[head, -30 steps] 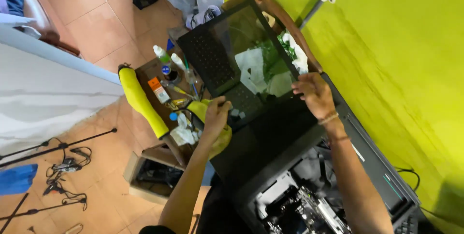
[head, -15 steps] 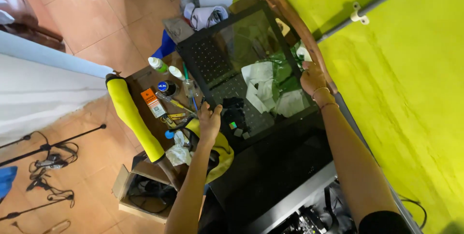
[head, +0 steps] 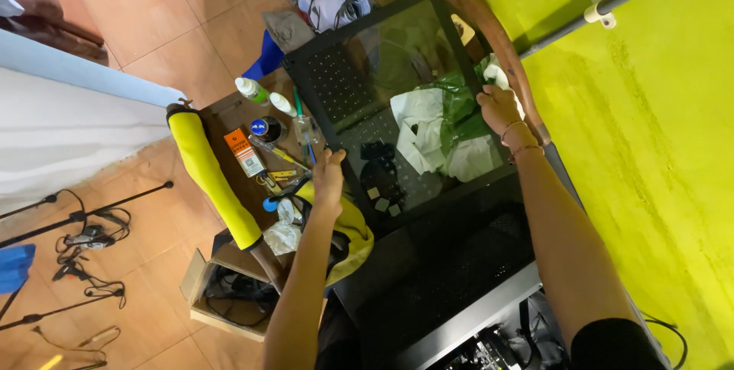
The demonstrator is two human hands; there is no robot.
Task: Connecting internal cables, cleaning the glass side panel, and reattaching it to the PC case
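Note:
I hold a large dark tinted panel [head: 382,72] with a black frame, lifted away from me above the desk. My left hand [head: 329,179] grips its left edge. My right hand [head: 498,112] grips its right edge, close to the yellow-green wall. Through the panel I see white and green crumpled bags [head: 440,125] and small dark parts. An open black computer case [head: 451,293] lies below my arms, with its inner parts showing at the bottom.
A low wooden table [head: 229,121] on the left carries bottles, a round tin, an orange box and small tools. A yellow padded bar [head: 210,179] runs beside it. Cables and stands lie on the tiled floor at left. A cardboard box [head: 222,293] sits below.
The panel has moved up and away from me with both hands still on its edges. My arms have stretched out further and more of the case has come into view.

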